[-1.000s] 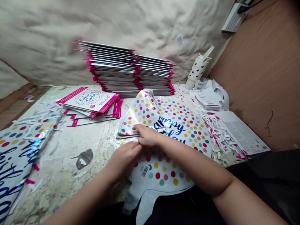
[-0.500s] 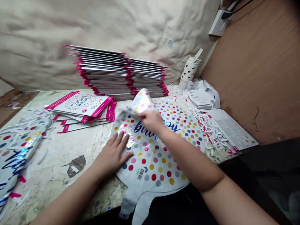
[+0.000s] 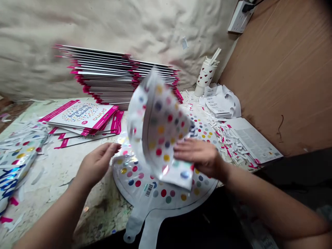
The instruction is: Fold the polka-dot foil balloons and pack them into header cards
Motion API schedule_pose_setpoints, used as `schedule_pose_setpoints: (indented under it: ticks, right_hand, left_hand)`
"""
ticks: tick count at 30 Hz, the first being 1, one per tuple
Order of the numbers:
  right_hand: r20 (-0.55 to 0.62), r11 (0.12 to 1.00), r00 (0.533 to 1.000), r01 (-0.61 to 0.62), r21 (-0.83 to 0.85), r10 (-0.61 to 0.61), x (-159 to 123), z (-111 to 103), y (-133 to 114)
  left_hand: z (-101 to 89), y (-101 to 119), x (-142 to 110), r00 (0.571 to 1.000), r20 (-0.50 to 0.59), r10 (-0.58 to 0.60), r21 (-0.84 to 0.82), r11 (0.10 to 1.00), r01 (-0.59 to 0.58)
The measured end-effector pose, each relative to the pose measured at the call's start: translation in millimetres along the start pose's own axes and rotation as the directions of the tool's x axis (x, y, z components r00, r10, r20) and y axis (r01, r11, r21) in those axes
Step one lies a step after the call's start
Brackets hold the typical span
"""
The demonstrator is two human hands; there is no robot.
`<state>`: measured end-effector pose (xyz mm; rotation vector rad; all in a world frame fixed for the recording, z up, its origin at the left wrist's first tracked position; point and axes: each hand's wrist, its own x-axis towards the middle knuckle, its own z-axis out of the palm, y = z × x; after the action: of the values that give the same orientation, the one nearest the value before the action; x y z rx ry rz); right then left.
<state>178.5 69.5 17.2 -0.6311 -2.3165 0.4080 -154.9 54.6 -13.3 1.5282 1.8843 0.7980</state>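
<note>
A flat white foil balloon (image 3: 168, 193) with coloured dots and a barcode sticker lies at the table's front edge, its tail strips hanging over. Part of its film stands folded up in the middle, blurred by motion. My right hand (image 3: 201, 157) has its fingers straight along the front of this raised fold, the thumb hidden behind the film, and grips it. Just off the balloon's left edge hovers my left hand (image 3: 95, 164), fingers loosely bent and holding nothing. Most of the blue lettering is covered by the fold.
A tall stack of pink-edged packets (image 3: 111, 76) stands against the wall. Several "happy birthday" packets (image 3: 83, 116) lie on the left, near another dotted foil piece (image 3: 23, 162). Rightward are a heart-patterned tumbler (image 3: 206, 76), label strips (image 3: 219, 103), paper scraps (image 3: 230, 141) and a printed card (image 3: 255, 140).
My right hand has moved right and toward me, and a larger part of the balloon is now lifted and folded over. My left hand has come off the balloon, moving left.
</note>
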Motion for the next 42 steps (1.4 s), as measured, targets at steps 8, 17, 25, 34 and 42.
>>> schedule_pose_setpoints:
  ticks: [8, 17, 25, 34, 42]
  right_hand:
    - [0.281, 0.996, 0.960, -0.008, 0.090, -0.018, -69, 61, 18]
    - [0.285, 0.996, 0.959, -0.015, 0.089, -0.011, -68, 60, 17]
    - [0.281, 0.995, 0.960, -0.011, 0.101, -0.018, -70, 62, 25]
    - [0.361, 0.995, 0.932, -0.005, 0.102, -0.033, -62, 60, 33]
    - [0.163, 0.993, 0.980, -0.117, 0.018, 0.112, -70, 39, 40]
  left_hand:
    - [-1.9, 15, 26, 0.902, 0.285, -0.324, -0.356, 0.838, 0.413]
    - [10.3, 29, 58, 0.931, 0.244, 0.273, -0.029, 0.961, -0.274]
    - [30.5, 9, 82, 0.976, -0.045, 0.212, 0.164, 0.966, -0.202]
    - [42.1, 52, 56, 0.850, -0.061, 0.523, 0.418, 0.787, -0.454]
    - [141.8, 74, 29, 0.483, 0.670, 0.563, 0.299, 0.391, -0.870]
